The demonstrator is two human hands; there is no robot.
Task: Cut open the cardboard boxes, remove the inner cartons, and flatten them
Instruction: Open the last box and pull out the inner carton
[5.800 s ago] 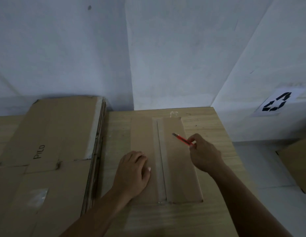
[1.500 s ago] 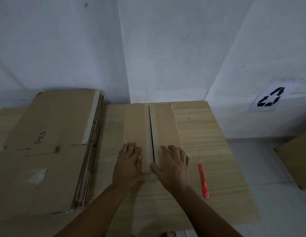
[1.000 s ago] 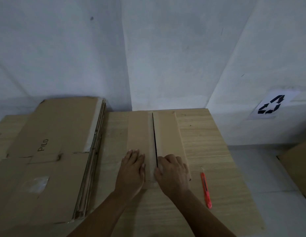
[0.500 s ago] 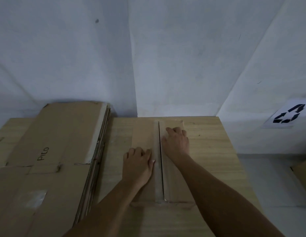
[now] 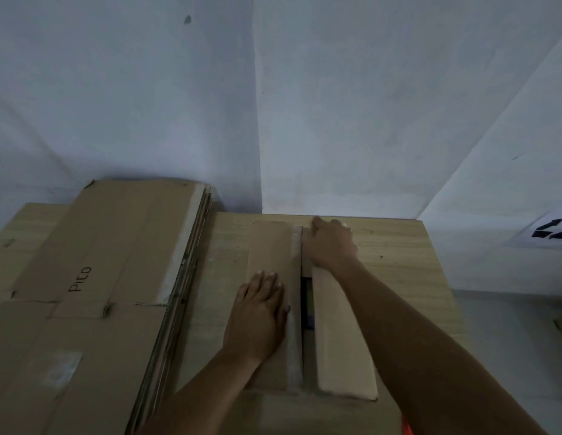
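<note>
A long, narrow cardboard box (image 5: 268,246) lies on the wooden table (image 5: 402,265), its taped centre seam slit from end to end. My left hand (image 5: 260,315) rests flat on the left flap. My right hand (image 5: 333,246) grips the far end of the right flap (image 5: 342,356), which is tilted up off the seam. In the dark gap between the flaps, part of an inner carton (image 5: 307,304) shows, greenish and dim. An orange tip of the cutter (image 5: 406,430) peeks out under my right forearm at the bottom edge.
A stack of flattened cardboard sheets (image 5: 100,277), the top one marked "PICO", covers the table's left half. White walls close in behind and to the right. A recycling sign (image 5: 552,235) is on the right wall above the floor.
I put the cutter down on the table and set both hands on the box. My right hand slid to the far end, and the right flap has lifted, widening the gap.
</note>
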